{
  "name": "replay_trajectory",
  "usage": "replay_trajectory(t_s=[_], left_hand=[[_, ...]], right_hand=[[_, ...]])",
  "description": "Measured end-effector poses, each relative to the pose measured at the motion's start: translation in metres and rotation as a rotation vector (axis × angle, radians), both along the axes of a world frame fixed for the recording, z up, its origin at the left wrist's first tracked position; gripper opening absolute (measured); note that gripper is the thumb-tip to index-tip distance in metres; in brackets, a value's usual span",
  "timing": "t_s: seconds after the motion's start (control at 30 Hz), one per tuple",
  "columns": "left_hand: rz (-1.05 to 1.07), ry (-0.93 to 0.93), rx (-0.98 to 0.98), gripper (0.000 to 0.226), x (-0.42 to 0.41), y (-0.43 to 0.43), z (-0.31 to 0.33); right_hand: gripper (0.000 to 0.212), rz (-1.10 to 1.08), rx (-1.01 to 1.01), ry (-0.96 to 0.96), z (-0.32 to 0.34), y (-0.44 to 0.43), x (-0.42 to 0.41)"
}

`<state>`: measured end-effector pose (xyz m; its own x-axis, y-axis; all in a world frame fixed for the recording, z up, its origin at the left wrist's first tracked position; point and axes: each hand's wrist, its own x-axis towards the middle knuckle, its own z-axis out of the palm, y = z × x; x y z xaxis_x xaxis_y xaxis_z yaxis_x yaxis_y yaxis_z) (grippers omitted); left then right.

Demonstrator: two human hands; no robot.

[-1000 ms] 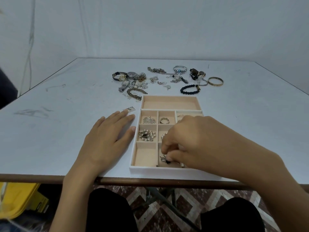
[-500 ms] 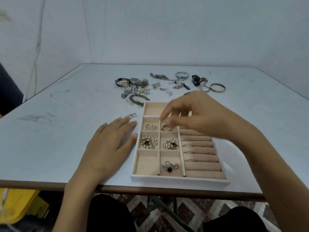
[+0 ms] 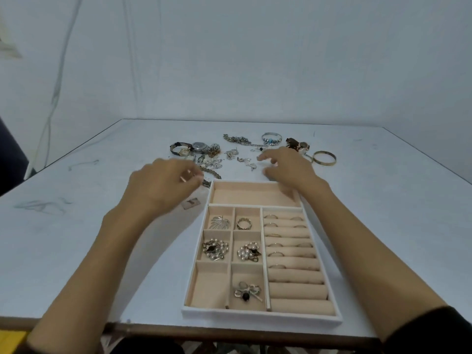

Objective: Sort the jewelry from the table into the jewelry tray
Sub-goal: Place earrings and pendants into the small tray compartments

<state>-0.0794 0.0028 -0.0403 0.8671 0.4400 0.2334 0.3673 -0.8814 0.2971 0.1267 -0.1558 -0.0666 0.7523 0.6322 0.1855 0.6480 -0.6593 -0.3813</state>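
The white jewelry tray (image 3: 260,318) with beige compartments lies near the table's front edge. It holds a leaf brooch (image 3: 219,222), a ring (image 3: 244,223), two pearl clusters (image 3: 215,249), a bow brooch (image 3: 247,292) and several rings in the roll slots (image 3: 286,241). Loose jewelry lies beyond the tray: watches (image 3: 191,148), small silver pieces (image 3: 245,159), a beaded bracelet (image 3: 271,137) and a gold bangle (image 3: 324,157). My left hand (image 3: 163,185) hovers, blurred, left of the tray's far corner, fingers loosely curled and holding nothing visible. My right hand (image 3: 288,167) reaches past the tray's far edge, fingers spread over the small pieces.
A small silver tag (image 3: 191,202) lies on the table under my left hand. A braided chain (image 3: 208,175) pokes out beside that hand. The tray's long far compartment (image 3: 245,195) holds nothing. The white wall stands behind the table.
My left hand has lifted off the table and moved forward toward the pile. My right hand has left the tray and reached beyond its far edge.
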Motion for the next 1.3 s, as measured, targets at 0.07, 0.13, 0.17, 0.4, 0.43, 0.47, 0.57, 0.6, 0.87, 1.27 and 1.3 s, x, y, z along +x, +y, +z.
replay_trajectory(t_s=[0.07, 0.13, 0.17, 0.4, 0.43, 0.47, 0.57, 0.6, 0.87, 1.27, 1.3], left_hand=[[-0.029, 0.033, 0.059, 0.021, 0.028, 0.002, 0.01], [-0.062, 0.071, 0.097, 0.022, 0.057, 0.0, 0.013], [-0.08, 0.093, 0.109, 0.023, 0.07, -0.002, 0.012], [-0.154, 0.127, 0.183, 0.043, 0.13, -0.007, -0.011], [-0.151, 0.127, 0.201, 0.047, 0.135, -0.008, -0.015], [-0.148, 0.127, 0.221, 0.049, 0.138, -0.008, -0.018], [-0.149, 0.107, 0.263, 0.046, 0.144, -0.006, -0.025], [-0.159, 0.087, 0.27, 0.043, 0.145, -0.003, -0.026], [-0.163, -0.054, 0.191, 0.028, 0.144, 0.006, -0.032], [-0.146, -0.239, 0.075, 0.025, 0.135, 0.007, -0.025], [-0.145, -0.258, 0.059, 0.024, 0.134, 0.008, -0.023]], right_hand=[[0.038, 0.053, -0.009, 0.022, -0.006, 0.0, 0.003], [0.035, 0.079, -0.054, -0.007, -0.007, 0.001, 0.005], [0.034, 0.082, -0.078, -0.027, -0.007, 0.0, 0.005], [0.011, 0.028, 0.051, -0.031, -0.002, -0.005, 0.002], [0.01, 0.026, 0.06, -0.036, -0.002, -0.004, 0.001], [0.011, 0.029, 0.062, -0.043, -0.002, -0.004, 0.001], [0.021, 0.059, 0.029, -0.063, -0.003, 0.0, -0.001], [0.021, 0.066, 0.019, -0.067, -0.003, 0.001, -0.001], [0.013, 0.054, 0.041, -0.084, -0.003, 0.001, -0.004], [0.017, 0.058, 0.149, 0.047, 0.0, -0.002, -0.002], [0.017, 0.061, 0.173, 0.064, 0.0, -0.003, -0.002]])
